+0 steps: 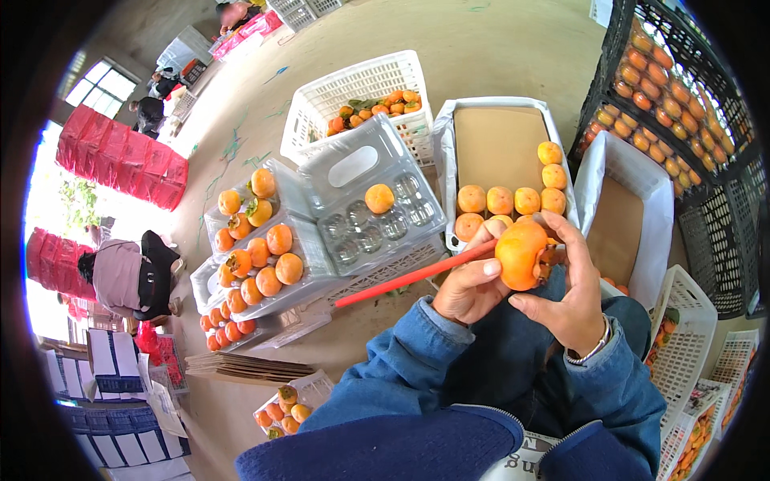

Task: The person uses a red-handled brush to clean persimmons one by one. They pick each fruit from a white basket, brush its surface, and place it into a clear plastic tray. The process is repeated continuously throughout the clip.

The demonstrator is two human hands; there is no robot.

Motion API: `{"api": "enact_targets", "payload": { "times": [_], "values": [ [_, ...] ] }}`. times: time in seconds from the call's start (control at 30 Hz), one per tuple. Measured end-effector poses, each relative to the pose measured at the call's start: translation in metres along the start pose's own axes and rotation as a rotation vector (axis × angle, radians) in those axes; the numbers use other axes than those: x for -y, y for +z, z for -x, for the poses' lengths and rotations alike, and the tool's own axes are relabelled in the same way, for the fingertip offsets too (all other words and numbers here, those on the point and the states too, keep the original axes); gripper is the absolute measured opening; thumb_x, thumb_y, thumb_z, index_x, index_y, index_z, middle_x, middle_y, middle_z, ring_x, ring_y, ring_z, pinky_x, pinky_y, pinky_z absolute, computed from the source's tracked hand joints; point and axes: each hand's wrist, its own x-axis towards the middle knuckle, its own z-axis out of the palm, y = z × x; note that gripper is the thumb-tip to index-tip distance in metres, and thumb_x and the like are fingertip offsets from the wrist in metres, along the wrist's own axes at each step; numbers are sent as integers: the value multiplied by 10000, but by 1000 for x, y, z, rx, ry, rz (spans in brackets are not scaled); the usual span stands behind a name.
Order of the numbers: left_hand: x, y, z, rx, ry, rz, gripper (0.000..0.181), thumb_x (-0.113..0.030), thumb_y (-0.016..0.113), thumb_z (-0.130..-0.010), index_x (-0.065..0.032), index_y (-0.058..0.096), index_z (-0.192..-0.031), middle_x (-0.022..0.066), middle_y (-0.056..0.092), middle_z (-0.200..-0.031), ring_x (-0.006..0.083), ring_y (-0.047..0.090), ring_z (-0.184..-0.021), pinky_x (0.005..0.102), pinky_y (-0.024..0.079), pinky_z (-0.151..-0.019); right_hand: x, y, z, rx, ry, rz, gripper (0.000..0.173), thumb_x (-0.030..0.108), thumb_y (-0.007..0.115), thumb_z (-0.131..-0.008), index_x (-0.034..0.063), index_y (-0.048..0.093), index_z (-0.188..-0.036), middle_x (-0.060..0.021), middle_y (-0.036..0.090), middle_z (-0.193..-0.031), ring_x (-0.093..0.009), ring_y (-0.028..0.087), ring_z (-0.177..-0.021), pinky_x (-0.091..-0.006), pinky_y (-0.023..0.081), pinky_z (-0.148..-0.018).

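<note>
An orange persimmon [522, 255], its stem end turned to the right, is held up between my two hands. My right hand [574, 291] has its fingers and thumb around the stem side. My left hand [472, 285] grips a long straight red rod [415, 273] and touches the fruit's left side with its thumb. The rod's upper end meets the persimmon; whether it carries a blade there is hidden. Just beyond my hands, a white-lined crate [442, 150] holds persimmons in rows along its near and right sides, over a brown cardboard sheet [499, 144].
Clear plastic trays [373, 174] stand to the left, some with persimmons. Behind them sits a white basket [355, 78] of fruit with leaves. On the right are a lined crate [656, 198] and stacked black crates [592, 90]. Cardboard sheets [246, 367] lie at lower left; a person [120, 276] bends farther off.
</note>
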Motion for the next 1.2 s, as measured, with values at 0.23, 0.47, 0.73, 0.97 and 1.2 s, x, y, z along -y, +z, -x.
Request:
{"api": "enact_targets", "payload": {
  "times": [0.23, 0.47, 0.73, 0.97, 1.2],
  "values": [
    [-40, -25, 29, -70, 65, -18, 428, -189, 623, -748, -120, 380, -1093, 118, 443, -1190, 275, 481, -1097, 430, 467, -864, -15, -12, 8, -212, 110, -127, 193, 107, 543, -833, 0, 532, -673, 21, 455, -577, -46, 391, -540, -193, 308, -507],
    [-51, -52, 57, -205, 167, -153, 677, -325, 593, -766, -49, 327, -1323, 175, 411, -1294, 397, 437, -1154, 492, 471, -848, -15, -16, 7, -171, 184, -58, 166, 100, 536, -830, -5, 518, -703, 1, 464, -609, -56, 400, -563, -207, 320, -525],
    [-43, -14, 27, -120, 161, -136, 472, -246, 634, -733, -76, 386, -1097, 172, 422, -1212, 343, 482, -1096, 492, 467, -853, -19, -36, 15, -10, 166, -71, 238, 64, 582, -786, -8, 551, -1010, -58, 575, -943, -94, 508, -795, -229, 399, -736],
    [3, 1, 19, -9, 150, -337, 497, -23, 696, -689, -116, 360, -1043, 117, 428, -1140, 226, 481, -1070, 371, 447, -877, 15, -13, 20, 60, 104, 99, 659, 205, 729, -659, 16, 436, -1218, -83, 509, -1153, -150, 505, -924, -279, 382, -799],
    [10, -28, 64, -136, 179, -446, 541, 2, 726, -687, -119, 342, -1048, 65, 390, -1111, 180, 466, -1056, 328, 447, -859, 4, 33, 31, 199, 20, 198, 565, -4, 706, -622, 9, 479, -1139, -119, 513, -1084, -229, 538, -928, -299, 444, -813]
  ]
}}
